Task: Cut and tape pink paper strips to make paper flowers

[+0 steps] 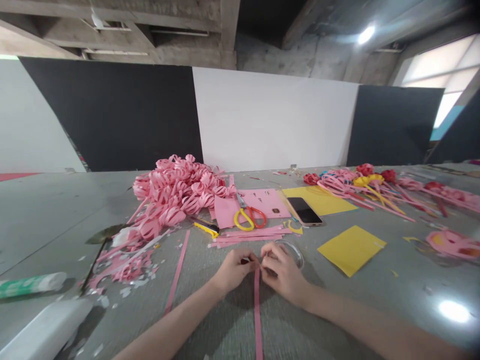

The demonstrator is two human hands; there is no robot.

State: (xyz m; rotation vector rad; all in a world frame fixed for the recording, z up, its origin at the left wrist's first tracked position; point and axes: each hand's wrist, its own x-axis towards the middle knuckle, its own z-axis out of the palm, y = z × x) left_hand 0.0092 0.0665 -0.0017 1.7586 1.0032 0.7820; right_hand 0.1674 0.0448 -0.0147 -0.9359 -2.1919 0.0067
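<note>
A long pink paper strip [257,315] runs from between my hands down to the bottom edge of the view. My left hand [236,272] pinches the strip's far end, its thumb and fingers closed. From the other side, my right hand [283,275] is closed at the same end, fingertips nearly meeting those of the left. The exact hold is partly hidden behind the fingers. Just behind my right hand lies a clear tape roll [296,252], partly covered by it. A second pink strip [178,272] lies to the left, with several more strips [251,235] stacked beyond my hands.
Scissors [249,217] with red and yellow handles rest on pink paper [225,210]. Nearby are a yellow cutter [206,227], a phone [304,211] and a yellow sheet [352,250]. Pink paper loops [180,185] pile up at back left. A white box [48,327] stands front left.
</note>
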